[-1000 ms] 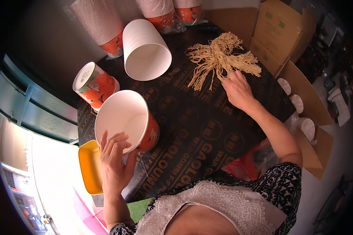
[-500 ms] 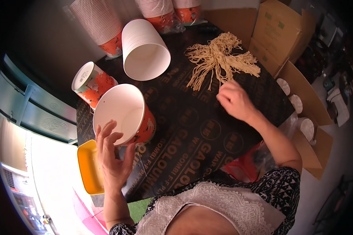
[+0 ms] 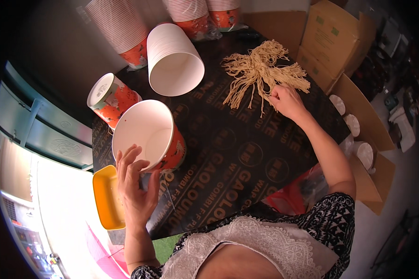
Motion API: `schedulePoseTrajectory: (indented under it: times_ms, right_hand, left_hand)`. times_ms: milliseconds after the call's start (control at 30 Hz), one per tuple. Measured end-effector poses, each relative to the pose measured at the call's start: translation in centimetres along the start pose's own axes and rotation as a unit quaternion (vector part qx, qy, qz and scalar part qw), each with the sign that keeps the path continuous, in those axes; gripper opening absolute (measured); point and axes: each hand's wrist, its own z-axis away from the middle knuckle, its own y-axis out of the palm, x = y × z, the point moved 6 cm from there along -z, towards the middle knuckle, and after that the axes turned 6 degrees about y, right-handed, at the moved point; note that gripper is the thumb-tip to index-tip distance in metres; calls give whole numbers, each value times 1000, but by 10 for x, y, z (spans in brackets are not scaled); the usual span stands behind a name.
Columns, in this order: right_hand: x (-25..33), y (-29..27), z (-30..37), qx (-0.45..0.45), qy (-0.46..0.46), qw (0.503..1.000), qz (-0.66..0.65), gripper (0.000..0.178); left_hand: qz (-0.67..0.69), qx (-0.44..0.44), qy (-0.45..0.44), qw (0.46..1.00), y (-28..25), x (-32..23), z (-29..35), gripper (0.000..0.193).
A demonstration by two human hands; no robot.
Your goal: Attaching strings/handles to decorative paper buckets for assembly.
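My left hand (image 3: 137, 193) is by the near rim of a large paper bucket (image 3: 144, 128), white inside and orange outside. Its fingers are spread and curved over the rim, apparently touching it without a grip. At the far right of the table, my right hand (image 3: 287, 100) is closed at the near edge of a bundle of beige cotton strings (image 3: 260, 69). Its fingers pinch loose strands, though the fingertips are partly hidden. Behind the bucket, a smaller-looking orange tub (image 3: 114, 100) shows its white base. A nested stack of white paper buckets (image 3: 176, 65) lies with its opening toward me.
A yellow rectangular container (image 3: 108, 197) sits at the table's left edge. Wrapped stacks of orange tubs (image 3: 118, 30) stand along the back. Cardboard boxes (image 3: 330, 39) line the right side, with round white items (image 3: 352, 125) in an open one. The black printed tabletop (image 3: 219, 153) lies between my hands.
My right hand has moved slightly right and away from me, into the edge of the string bundle. Some strands shifted toward it. My left hand and the bucket are nearly unchanged.
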Motion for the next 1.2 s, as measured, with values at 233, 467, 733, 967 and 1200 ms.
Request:
schedulePoseTrajectory:
  times_ms: [233, 467, 733, 967, 1200]
  right_hand:
    - [-6, -2, 2, -4, -6, 1000, 11, 3]
    - [89, -17, 65, -112, -203, 969, 87, 6]
    - [171, -6, 97, 228, -156, 882, -381, 11]
    - [203, -2, 88, 337, -120, 776, -520, 27]
    - [215, -10, 97, 338, -130, 765, -533, 29]
  left_hand:
    - [-21, -9, 8, 1000, 7, -1, -10, 14]
    - [-36, -12, 6, 999, 12, 5, -15, 11]
    - [-26, -59, 36, 997, 13, -7, -21, 25]
    - [116, -94, 68, 986, 6, -37, -5, 21]
    - [369, 49, -169, 913, 51, -23, 6, 31]
